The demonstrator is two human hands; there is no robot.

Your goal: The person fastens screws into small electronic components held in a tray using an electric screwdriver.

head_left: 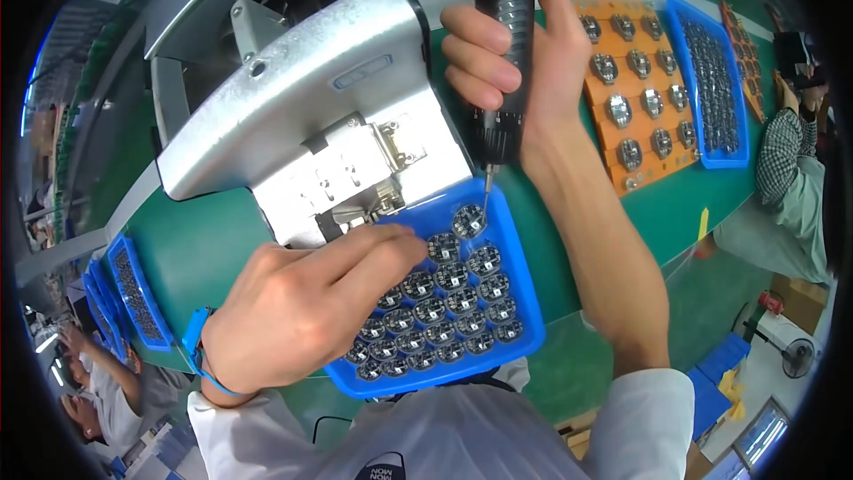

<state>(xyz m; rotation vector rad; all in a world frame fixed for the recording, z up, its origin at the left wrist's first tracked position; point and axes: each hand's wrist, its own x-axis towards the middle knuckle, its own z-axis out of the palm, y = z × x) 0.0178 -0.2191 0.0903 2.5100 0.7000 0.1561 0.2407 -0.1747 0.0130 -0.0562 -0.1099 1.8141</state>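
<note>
My right hand (555, 62) is wrapped around a black electric screwdriver (506, 27). Its thin bit points down beside a round circuit board (469, 221) at the far right corner of a blue tray (526, 302). Rows of similar small round boards fill most of that tray. My left hand (306, 311), with a blue band at the wrist, reaches over the tray's left side. Its fingers are bent and drawn together near the front of a silver metal machine (302, 98); the fingertips are partly hidden, so what they hold cannot be made out.
On the green bench (195, 249), an orange panel (597, 116) bearing round parts lies to the right, beside another filled blue tray (743, 158). More blue trays (164, 338) stand far left. People sit at both sides. The machine blocks the area beyond my left hand.
</note>
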